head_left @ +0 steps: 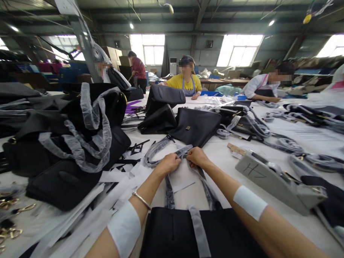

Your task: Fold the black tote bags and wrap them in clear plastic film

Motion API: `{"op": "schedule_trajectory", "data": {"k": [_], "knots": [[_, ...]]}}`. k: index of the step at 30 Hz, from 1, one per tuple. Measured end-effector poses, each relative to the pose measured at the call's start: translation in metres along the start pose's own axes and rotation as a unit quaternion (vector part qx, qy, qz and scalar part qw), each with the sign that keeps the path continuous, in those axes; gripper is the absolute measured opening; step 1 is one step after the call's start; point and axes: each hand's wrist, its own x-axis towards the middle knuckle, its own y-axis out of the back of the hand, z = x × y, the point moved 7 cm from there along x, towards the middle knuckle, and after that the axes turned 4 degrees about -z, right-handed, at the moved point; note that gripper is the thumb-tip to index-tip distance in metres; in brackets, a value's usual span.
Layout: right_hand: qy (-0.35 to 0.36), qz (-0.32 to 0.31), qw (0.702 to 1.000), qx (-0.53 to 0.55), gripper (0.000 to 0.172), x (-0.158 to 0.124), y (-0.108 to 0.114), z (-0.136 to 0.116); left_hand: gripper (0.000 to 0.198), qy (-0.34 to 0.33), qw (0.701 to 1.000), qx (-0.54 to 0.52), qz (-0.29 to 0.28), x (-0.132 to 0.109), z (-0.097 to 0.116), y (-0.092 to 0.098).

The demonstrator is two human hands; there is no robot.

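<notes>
A black bag (pixel 172 234) lies at the bottom centre, its plastic-wrapped strap (pixel 169 189) running up the table. My left hand (pixel 171 163) is closed on the strap, fingers pressed together. Close beside it on the right, my right hand (pixel 196 157) pinches the same wrapped strap near its top. The strap's wrapped loop (pixel 156 150) curves away to the left of my hands. A pale wrapped band (pixel 198 227) crosses the front of the bag. My fingertips partly hide the strap between the hands.
A grey tape dispenser (pixel 269 178) stands at the right. Black bags (pixel 66 181) with wrapped handles are piled at the left, near white paper strips (pixel 79 211). Another black bag (pixel 198 124) lies ahead. Gold clasps (pixel 6 232) lie far left. Several people sit or stand across the table.
</notes>
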Motion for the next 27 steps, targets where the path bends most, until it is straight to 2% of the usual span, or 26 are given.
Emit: {"op": "schedule_trajectory", "data": {"k": [4, 7, 10, 14, 17, 22, 27], "knots": [[0.031, 0.069, 0.992, -0.103, 0.014, -0.012, 0.001, -0.001, 0.02, -0.001, 0.999, 0.044, 0.017, -0.005, 0.007, -0.005], [0.051, 0.108, 0.981, -0.155, 0.019, -0.019, 0.002, -0.001, 0.026, 0.018, 0.996, 0.077, 0.049, -0.008, 0.005, -0.005], [0.042, 0.13, 0.974, -0.182, 0.026, -0.018, 0.005, 0.003, 0.032, 0.016, 0.993, 0.095, 0.064, -0.012, 0.004, -0.006], [0.013, 0.102, 0.975, -0.198, 0.022, -0.01, 0.004, 0.01, 0.024, -0.014, 0.992, 0.105, 0.07, -0.018, 0.007, -0.011], [0.005, 0.077, 0.976, -0.203, 0.018, -0.009, 0.007, 0.013, 0.026, 0.001, 0.991, 0.096, 0.092, -0.015, 0.006, -0.009], [-0.013, 0.052, 0.982, -0.18, 0.026, -0.014, 0.014, 0.019, 0.02, 0.043, 0.992, 0.058, 0.1, 0.0, 0.002, -0.009], [-0.047, 0.029, 0.991, -0.118, 0.028, -0.01, 0.013, 0.025, 0.023, 0.032, 0.984, 0.09, 0.15, -0.005, 0.011, -0.016]]}}
